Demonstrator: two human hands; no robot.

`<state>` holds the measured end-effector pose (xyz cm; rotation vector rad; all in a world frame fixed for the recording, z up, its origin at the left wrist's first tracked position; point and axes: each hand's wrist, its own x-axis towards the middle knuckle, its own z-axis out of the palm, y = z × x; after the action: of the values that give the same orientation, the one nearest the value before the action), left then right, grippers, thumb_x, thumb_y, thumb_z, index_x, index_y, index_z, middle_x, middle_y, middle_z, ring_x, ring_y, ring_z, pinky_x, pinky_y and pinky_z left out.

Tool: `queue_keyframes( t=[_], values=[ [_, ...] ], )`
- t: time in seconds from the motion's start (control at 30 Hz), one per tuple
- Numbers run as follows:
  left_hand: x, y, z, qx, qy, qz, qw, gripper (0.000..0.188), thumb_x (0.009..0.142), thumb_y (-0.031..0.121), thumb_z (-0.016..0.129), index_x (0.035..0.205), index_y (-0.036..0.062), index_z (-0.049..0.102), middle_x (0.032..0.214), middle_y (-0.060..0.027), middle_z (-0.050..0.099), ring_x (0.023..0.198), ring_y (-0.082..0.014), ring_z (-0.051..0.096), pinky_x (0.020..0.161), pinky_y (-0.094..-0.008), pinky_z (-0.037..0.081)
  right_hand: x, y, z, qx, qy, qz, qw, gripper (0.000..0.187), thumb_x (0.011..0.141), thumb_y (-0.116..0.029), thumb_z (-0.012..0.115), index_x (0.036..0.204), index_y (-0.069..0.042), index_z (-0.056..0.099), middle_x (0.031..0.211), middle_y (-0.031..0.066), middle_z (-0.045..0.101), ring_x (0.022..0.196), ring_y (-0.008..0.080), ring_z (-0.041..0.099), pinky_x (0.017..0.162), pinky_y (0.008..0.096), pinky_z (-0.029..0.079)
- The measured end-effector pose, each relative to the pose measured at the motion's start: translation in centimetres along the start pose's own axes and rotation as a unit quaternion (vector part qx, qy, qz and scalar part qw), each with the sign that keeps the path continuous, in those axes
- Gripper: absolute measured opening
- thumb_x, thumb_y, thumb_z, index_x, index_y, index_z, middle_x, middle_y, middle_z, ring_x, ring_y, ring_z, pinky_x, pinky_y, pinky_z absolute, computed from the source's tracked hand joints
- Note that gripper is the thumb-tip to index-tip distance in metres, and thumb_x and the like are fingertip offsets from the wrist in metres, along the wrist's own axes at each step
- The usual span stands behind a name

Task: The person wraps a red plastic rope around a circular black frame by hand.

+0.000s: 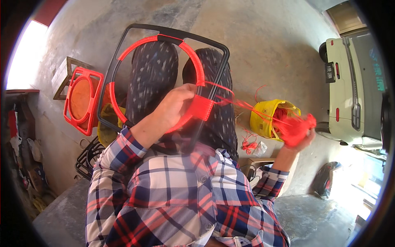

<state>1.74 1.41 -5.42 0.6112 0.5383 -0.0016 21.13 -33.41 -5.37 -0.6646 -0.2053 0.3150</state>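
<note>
A black frame (pixel 193 36) with a round inner ring lies across my thighs. Red cord is wound tightly round much of the ring (pixel 196 66), and some black stretches show between the windings. At the ring's right side a flat red wrapped block (pixel 202 108) joins it to the outer bar. My left hand (pixel 177 103) grips the ring beside this block. Out to the right, my right hand (pixel 303 140) is closed on a loose bundle of red cord (pixel 294 128), blurred by motion. Thin strands (pixel 242 103) stretch from the bundle to the frame.
Below the bundle stands a yellow container (pixel 263 117) with red cord inside. Cord scraps (pixel 249 145) and a clear plastic bag (pixel 260 149) lie near it. To my left are a red wrapped frame (pixel 84 101) and a wooden stool (pixel 61 80). A pale vehicle (pixel 345 82) is parked at right.
</note>
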Motion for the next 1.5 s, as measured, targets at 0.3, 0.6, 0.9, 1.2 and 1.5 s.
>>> queue_keyframes(
  t=[0.3, 0.6, 0.9, 1.2, 1.5],
  values=[
    [-0.4, 0.0, 0.3, 0.017, -0.055, 0.022, 0.998, 0.025, 0.094, 0.007, 0.047, 0.115, -0.0024, 0.057, 0.102, -0.0105, 0.066, 0.09, -0.0177, 0.067, 0.083, -0.0313, 0.054, -1.5, 8.9, 6.8, -0.278, 0.003, 0.13, 0.952, 0.029, 0.09, -0.014, 0.06, 0.117, -0.004, 0.055, 0.095, 0.0091, 0.063, 0.07, 0.0189, 0.063, 0.066, 0.0316, 0.054],
    [-0.6, -0.6, -0.2, 0.153, -0.011, 0.046, 0.987, 0.014, 0.09, 0.005, 0.06, 0.102, -0.0009, 0.061, 0.092, -0.0047, 0.066, 0.078, -0.0092, 0.064, 0.07, -0.0239, 0.052, -1.6, 11.5, 11.3, -0.109, -0.102, 0.273, 0.95, 0.032, 0.083, 0.006, 0.059, 0.115, 0.0, 0.053, 0.077, 0.0053, 0.058, 0.054, 0.0131, 0.054, 0.048, 0.0267, 0.043],
    [-0.7, -2.2, 0.9, 0.558, 0.063, 0.259, 0.786, 0.064, 0.083, 0.027, 0.071, 0.13, -0.0048, 0.043, 0.098, -0.0192, 0.062, 0.09, -0.0235, 0.065, 0.076, -0.0346, 0.05, -5.3, 8.8, 17.2, -0.082, -0.449, 0.395, 0.797, 0.053, 0.079, -0.036, 0.068, 0.112, 0.002, 0.054, 0.083, 0.0085, 0.064, 0.07, 0.0212, 0.062, 0.059, 0.0337, 0.048],
    [-1.3, 0.2, 2.3, 0.048, 0.091, -0.047, 0.994, 0.072, 0.096, 0.064, 0.025, 0.122, 0.0018, 0.051, 0.084, -0.0113, 0.064, 0.067, -0.021, 0.063, 0.046, -0.036, 0.05, -0.2, 11.1, 13.3, -0.728, -0.3, 0.018, 0.616, 0.035, 0.07, -0.017, 0.072, 0.101, -0.002, 0.067, 0.086, 0.0122, 0.061, 0.078, 0.0303, 0.062, 0.073, 0.0376, 0.049],
    [-0.4, -1.4, 0.1, 0.214, 0.072, 0.26, 0.939, 0.031, 0.102, 0.033, 0.04, 0.107, 0.0083, 0.059, 0.08, -0.0008, 0.061, 0.059, -0.0123, 0.055, 0.051, -0.0243, 0.045, -0.7, 14.4, 12.6, -0.472, -0.138, 0.047, 0.87, 0.029, 0.077, -0.001, 0.069, 0.107, -0.002, 0.068, 0.097, 0.0154, 0.064, 0.082, 0.0218, 0.067, 0.075, 0.0267, 0.052]
  ],
)
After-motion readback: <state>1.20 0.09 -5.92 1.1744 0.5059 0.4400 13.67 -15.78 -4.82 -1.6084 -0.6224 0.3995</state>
